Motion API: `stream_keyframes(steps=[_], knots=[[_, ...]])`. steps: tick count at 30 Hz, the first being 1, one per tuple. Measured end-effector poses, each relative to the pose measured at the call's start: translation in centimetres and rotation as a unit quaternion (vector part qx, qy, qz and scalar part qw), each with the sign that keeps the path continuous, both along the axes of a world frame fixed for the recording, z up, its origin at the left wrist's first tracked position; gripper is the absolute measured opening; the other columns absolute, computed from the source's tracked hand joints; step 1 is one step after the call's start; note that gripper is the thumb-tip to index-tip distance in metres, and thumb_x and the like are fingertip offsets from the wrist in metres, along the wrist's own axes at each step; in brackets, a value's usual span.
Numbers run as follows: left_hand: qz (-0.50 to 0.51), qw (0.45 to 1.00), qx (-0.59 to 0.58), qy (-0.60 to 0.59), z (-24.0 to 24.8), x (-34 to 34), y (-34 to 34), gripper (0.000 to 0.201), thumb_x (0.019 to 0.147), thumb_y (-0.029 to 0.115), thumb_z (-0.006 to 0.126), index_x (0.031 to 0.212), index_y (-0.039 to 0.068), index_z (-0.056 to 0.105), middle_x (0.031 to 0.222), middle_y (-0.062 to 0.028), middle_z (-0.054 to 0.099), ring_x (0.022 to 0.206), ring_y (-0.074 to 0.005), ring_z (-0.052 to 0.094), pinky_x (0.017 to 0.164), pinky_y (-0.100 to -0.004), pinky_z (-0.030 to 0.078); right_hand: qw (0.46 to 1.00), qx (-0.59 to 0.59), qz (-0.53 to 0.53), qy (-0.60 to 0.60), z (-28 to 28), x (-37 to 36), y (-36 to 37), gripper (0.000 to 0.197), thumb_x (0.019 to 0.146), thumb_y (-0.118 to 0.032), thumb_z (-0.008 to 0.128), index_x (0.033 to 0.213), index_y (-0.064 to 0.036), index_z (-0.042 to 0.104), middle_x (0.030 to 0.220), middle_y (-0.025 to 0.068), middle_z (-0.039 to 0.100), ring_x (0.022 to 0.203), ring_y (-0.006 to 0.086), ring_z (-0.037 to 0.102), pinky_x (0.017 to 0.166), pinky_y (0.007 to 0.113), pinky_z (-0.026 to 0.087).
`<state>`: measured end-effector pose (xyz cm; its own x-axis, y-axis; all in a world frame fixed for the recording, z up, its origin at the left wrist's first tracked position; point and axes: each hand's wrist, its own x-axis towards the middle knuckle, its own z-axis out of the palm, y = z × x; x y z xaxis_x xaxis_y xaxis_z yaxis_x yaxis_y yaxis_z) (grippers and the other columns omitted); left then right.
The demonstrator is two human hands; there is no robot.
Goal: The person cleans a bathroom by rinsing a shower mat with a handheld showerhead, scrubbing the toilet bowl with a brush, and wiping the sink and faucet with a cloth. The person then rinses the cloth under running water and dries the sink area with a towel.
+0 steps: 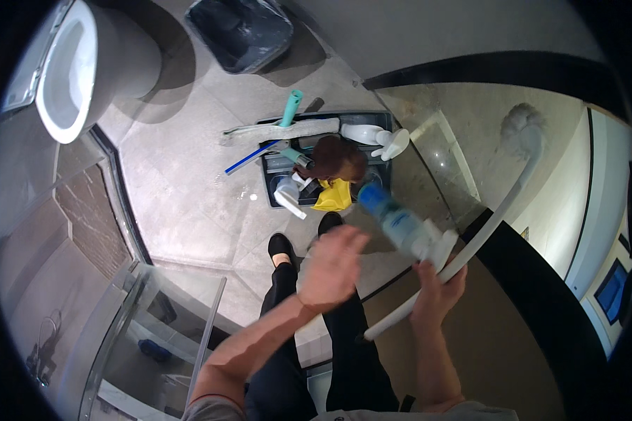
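Note:
My right hand [439, 291] grips a clear spray bottle [404, 228] with a white trigger head and blue end, its base pointing away from me. The long white handle of a toilet brush [481, 242] also passes through this hand; its greyish bristle head is up at the right. My left hand [333, 270], blurred by motion, is in front of my legs with loosely spread fingers and nothing visible in it. Beyond it on the floor stands a dark caddy [265, 184] holding a brown cloth [337, 158], a yellow cloth [335, 196] and spray bottles.
A fluffy white window washer [274, 131] with a teal handle [292, 107] and a blue-edged squeegee [253, 156] stick out of the caddy. A toilet [91, 77] is at far left, a black bin [242, 31] beyond. Glass panels flank me.

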<state>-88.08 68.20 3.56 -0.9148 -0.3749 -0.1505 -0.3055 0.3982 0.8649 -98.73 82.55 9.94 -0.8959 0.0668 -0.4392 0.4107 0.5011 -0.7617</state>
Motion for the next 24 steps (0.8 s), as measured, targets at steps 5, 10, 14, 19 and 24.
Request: stream_keyframes(steps=[5, 10, 14, 19, 24], knots=[[-0.01, 0.997, -0.004, 0.079, 5.8, 1.7, 0.8, 0.056, 0.075, 0.018, 0.064, 0.125, -0.002, 0.048, 0.121, -0.0205, 0.051, 0.114, -0.04, 0.049, 0.095, -0.0487, 0.04, 0.995, -0.046, 0.043, -0.083, 7.6, 6.5, -3.6, 0.037, 0.075, -0.012, 0.076, 0.097, -0.0031, 0.048, 0.091, 0.0041, 0.054, 0.08, 0.0126, 0.053, 0.069, 0.027, 0.046], [0.134, 0.99, -0.008, 0.044, 11.1, 8.4, -5.7, 0.064, 0.072, 0.034, 0.071, 0.121, 0.0, 0.05, 0.107, -0.0209, 0.055, 0.095, -0.0403, 0.054, 0.086, -0.0463, 0.041, 0.981, -0.064, 0.112, -0.143, 11.8, 13.3, -11.5, 0.042, 0.071, -0.014, 0.08, 0.093, -0.0043, 0.045, 0.085, 0.0045, 0.054, 0.077, 0.0131, 0.054, 0.069, 0.03, 0.047], [0.29, 0.95, 0.115, 0.024, 11.9, 14.2, -11.5, 0.069, 0.076, 0.033, 0.071, 0.13, 0.0, 0.045, 0.107, -0.0197, 0.056, 0.096, -0.0375, 0.056, 0.082, -0.04, 0.047, 0.948, -0.1, 0.262, -0.151, 13.3, 18.3, -19.5, 0.044, 0.073, -0.017, 0.08, 0.097, -0.0012, 0.047, 0.085, 0.0093, 0.058, 0.075, 0.0164, 0.058, 0.068, 0.031, 0.049], [0.356, 0.93, 0.077, 0.051, 15.0, 19.3, -24.8, 0.078, 0.067, 0.034, 0.078, 0.13, 0.002, 0.045, 0.097, -0.0126, 0.061, 0.082, -0.0278, 0.063, 0.073, -0.0353, 0.051, 0.88, -0.224, 0.377, -0.182, 15.2, 20.9, -31.9, 0.017, 0.09, -0.009, 0.059, 0.099, 0.0029, 0.05, 0.09, 0.0131, 0.066, 0.073, 0.0148, 0.066, 0.065, 0.027, 0.053], [0.44, 0.894, -0.035, 0.079, 15.7, 21.6, -38.6, 0.058, 0.071, 0.021, 0.076, 0.121, 0.002, 0.053, 0.082, -0.0072, 0.06, 0.077, -0.0187, 0.063, 0.069, -0.0312, 0.05, 0.877, -0.188, 0.389, -0.21, 16.7, 20.2, -44.9, 0.014, 0.088, -0.01, 0.056, 0.095, 0.0019, 0.053, 0.082, 0.0089, 0.062, 0.06, 0.0131, 0.061, 0.048, 0.024, 0.049]])
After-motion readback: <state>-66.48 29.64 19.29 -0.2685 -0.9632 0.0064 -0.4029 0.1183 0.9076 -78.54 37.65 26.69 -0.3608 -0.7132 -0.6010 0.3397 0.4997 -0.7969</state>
